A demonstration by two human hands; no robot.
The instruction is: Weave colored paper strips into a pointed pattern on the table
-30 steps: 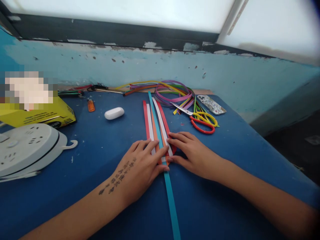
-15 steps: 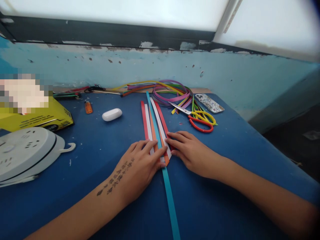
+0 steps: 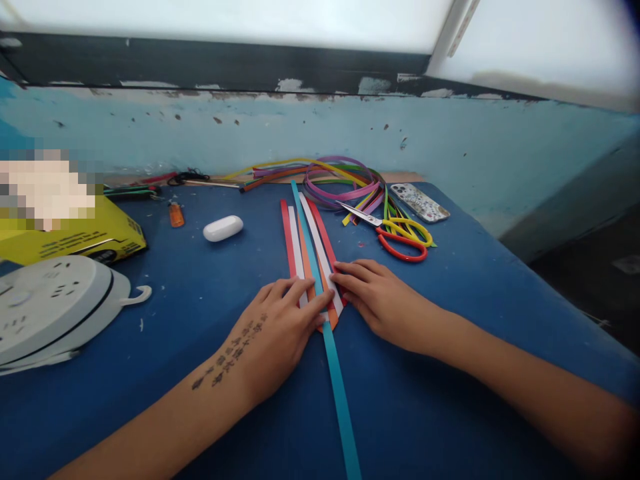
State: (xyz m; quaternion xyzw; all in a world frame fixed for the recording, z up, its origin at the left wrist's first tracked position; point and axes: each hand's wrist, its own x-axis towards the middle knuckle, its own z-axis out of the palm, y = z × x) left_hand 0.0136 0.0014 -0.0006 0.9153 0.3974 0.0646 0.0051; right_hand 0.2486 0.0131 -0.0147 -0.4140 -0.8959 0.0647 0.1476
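Observation:
Red, white and orange strips (image 3: 324, 252) lie side by side on the blue table, joined at their near end. A long blue strip (image 3: 339, 393) runs down their middle and on toward the near edge of the view. My left hand (image 3: 280, 333) lies over the left part of the joined end, its fingers spread across the strips. From the right, my right hand (image 3: 387, 303) rests its fingertips on the outer red and white strips, fingers somewhat apart. Scissors (image 3: 403, 243) with red and yellow handles lie open beyond my right hand.
Coiled coloured strips (image 3: 345, 183) and a patterned phone (image 3: 420, 203) lie at the back. Left of the strips are a white case (image 3: 223, 229), an orange item (image 3: 176, 215), a yellow box (image 3: 85, 233) and a round white power reel (image 3: 55, 300).
My left thumb has shifted slightly, showing more of the orange at the joined end. My right fingers have drawn a little closer together. The strips lie nearly as before.

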